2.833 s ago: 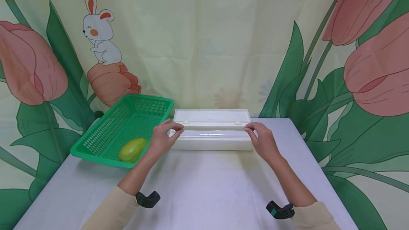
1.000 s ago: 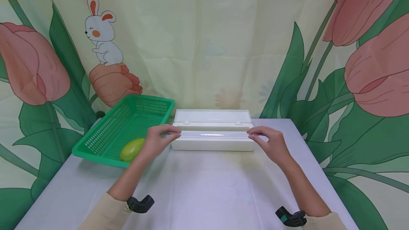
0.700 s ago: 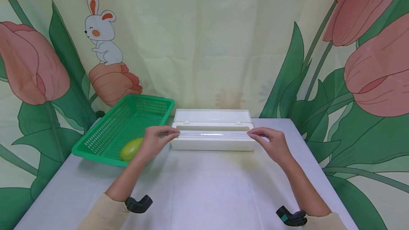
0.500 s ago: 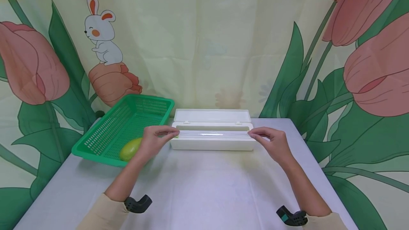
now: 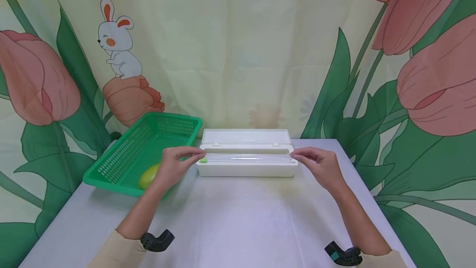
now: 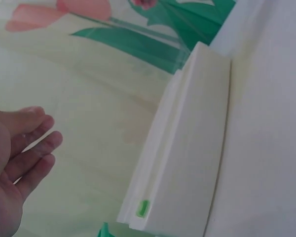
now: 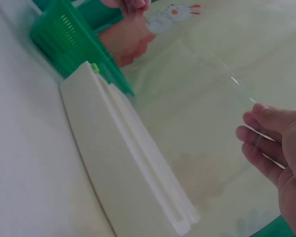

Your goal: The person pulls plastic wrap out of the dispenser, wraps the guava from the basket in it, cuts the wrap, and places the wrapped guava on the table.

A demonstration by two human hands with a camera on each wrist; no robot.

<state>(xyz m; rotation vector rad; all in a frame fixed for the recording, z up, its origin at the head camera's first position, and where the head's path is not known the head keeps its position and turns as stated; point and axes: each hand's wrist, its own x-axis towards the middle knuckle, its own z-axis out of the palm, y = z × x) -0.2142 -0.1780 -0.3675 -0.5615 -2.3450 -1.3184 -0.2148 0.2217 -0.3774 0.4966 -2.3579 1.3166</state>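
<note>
A long white cling film dispenser box (image 5: 245, 171) sits on the table with its lid (image 5: 245, 136) tipped back. Between the hands stretches clear cling film (image 7: 234, 80), seen mostly as glints in the right wrist view. My left hand (image 5: 178, 164) pinches the film's left end between thumb and fingers, above the box. At the other end, my right hand (image 5: 321, 166) pinches the film the same way. In both wrist views the hands are apart from the box. A small green slider (image 5: 203, 160) shows at the box's left end.
To the left stands a green plastic basket (image 5: 111, 173) holding a yellow-green fruit (image 5: 148, 177), partly hidden by the left forearm. A white cloth (image 5: 245, 218) covers the table. Behind hangs a curtain (image 5: 238, 53) printed with tulips and a rabbit.
Both hands have moved slightly apart and away from the box ends, still pinching the film. The green slider at the box's left end has come into sight.
</note>
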